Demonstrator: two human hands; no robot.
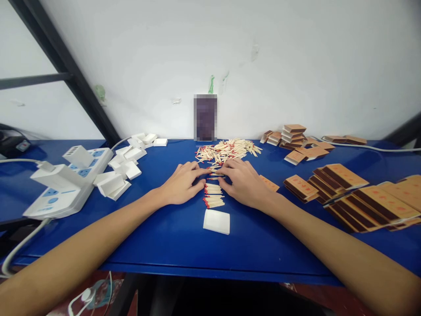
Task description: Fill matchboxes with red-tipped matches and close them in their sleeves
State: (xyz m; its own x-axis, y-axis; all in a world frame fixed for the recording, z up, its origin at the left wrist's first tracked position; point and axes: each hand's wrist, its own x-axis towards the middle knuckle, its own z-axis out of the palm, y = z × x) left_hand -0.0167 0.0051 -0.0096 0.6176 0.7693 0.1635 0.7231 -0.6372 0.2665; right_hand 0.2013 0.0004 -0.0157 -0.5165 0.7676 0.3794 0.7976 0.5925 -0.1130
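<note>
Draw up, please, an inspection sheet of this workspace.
Surface: blue tabletop, bearing several groups of items.
Work items: heap of red-tipped matches near the wall; two small match bundles closer in, before a white matchbox tray; more white trays left, brown matchbox sleeves right.
Clutter: white power strip with adapters, left.
Hands: left hand and right hand at matches between them; grip unclear.
Cables: white cables, left and right.
Surroundings: marked white wall, black frame.
</note>
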